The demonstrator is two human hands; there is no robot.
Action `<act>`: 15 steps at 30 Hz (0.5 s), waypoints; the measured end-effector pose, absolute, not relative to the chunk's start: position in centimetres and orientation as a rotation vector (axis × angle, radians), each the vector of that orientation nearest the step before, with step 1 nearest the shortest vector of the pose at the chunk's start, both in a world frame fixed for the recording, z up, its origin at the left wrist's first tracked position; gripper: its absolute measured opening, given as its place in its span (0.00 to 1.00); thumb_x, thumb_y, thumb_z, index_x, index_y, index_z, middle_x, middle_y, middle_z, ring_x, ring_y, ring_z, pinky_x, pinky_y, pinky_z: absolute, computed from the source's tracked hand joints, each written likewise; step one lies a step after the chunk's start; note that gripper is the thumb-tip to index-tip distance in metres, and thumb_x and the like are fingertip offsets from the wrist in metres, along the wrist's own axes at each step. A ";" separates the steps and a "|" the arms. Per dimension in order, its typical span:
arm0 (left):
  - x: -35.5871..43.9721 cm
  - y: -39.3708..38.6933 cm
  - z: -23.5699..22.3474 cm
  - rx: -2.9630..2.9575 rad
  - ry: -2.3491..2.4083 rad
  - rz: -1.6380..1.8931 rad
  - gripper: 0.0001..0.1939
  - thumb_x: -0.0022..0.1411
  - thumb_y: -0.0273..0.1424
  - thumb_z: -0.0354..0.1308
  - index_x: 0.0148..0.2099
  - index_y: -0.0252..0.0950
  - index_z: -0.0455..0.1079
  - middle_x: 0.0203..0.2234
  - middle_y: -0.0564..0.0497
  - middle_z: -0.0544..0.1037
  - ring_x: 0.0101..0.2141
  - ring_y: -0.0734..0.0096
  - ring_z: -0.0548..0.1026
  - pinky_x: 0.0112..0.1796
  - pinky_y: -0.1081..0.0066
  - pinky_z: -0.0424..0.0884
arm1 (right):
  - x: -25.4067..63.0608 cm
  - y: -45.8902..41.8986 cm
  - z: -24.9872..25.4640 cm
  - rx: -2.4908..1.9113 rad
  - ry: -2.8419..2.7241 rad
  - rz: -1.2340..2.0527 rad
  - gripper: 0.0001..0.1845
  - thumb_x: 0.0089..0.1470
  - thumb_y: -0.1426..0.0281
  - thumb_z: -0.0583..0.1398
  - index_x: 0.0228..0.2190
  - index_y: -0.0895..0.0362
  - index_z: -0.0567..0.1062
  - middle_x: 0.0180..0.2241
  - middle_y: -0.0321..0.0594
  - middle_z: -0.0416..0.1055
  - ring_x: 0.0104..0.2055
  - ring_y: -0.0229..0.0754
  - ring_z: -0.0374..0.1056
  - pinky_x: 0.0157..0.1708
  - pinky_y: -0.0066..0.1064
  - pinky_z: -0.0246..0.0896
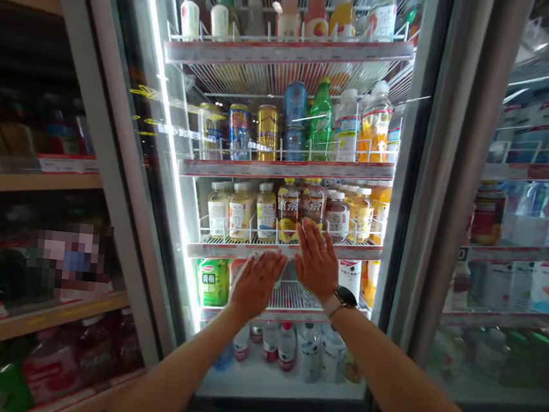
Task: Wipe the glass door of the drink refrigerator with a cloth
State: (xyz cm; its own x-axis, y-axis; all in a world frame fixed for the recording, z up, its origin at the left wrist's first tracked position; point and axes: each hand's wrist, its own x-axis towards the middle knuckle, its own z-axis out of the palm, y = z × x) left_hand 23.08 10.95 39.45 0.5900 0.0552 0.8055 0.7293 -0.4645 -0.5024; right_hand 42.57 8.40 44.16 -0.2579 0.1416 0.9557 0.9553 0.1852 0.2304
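Note:
Both my arms reach forward to the glass door (pixel 257 126) of a lit drinks cooler; mirrored writing shows on the glass. My left hand (pixel 258 284) lies flat, fingers stretched out, in front of the lower shelves. A pale patch shows around its fingertips; I cannot tell if it is a cloth. Higher and to the right, my right hand (pixel 316 260) is palm-forward with fingers extended, nothing visible in it. A dark-faced watch (pixel 346 296) is on that wrist. Behind the hands stand brown tea bottles (pixel 288 208) and a green carton (pixel 213 282).
Wire shelves hold cans (pixel 267 131), a green bottle (pixel 320 121) and orange drinks (pixel 375 125). More bottles (pixel 287 348) stand at the bottom. Wooden shelves (pixel 34 184) with goods are on the left. A metal door frame (pixel 456 178) separates another cooler at right.

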 end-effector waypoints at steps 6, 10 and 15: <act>17.5 10.5 32.2 -2.030 -0.232 -0.498 0.27 0.68 0.29 0.47 0.68 0.44 0.59 0.69 0.59 0.53 0.70 0.71 0.43 0.68 0.64 0.43 | 42.6 8.4 44.0 -1.073 -1.605 -1.163 0.39 0.64 0.68 0.49 0.70 0.60 0.37 0.69 0.47 0.49 0.71 0.47 0.46 0.69 0.45 0.39; 14.6 11.9 39.4 -2.081 -0.333 -0.541 0.29 0.68 0.28 0.46 0.69 0.46 0.55 0.66 0.57 0.62 0.69 0.74 0.49 0.68 0.65 0.41 | 42.7 8.5 43.8 -1.063 -1.607 -1.142 0.39 0.64 0.69 0.49 0.70 0.59 0.36 0.70 0.45 0.46 0.71 0.47 0.45 0.69 0.46 0.40; 12.0 13.9 52.6 -1.857 -0.836 -1.148 0.31 0.69 0.30 0.44 0.72 0.40 0.48 0.69 0.46 0.56 0.69 0.60 0.48 0.68 0.52 0.39 | 42.6 8.4 43.7 -1.062 -1.611 -1.134 0.39 0.64 0.69 0.50 0.70 0.58 0.37 0.70 0.45 0.45 0.72 0.47 0.44 0.70 0.46 0.39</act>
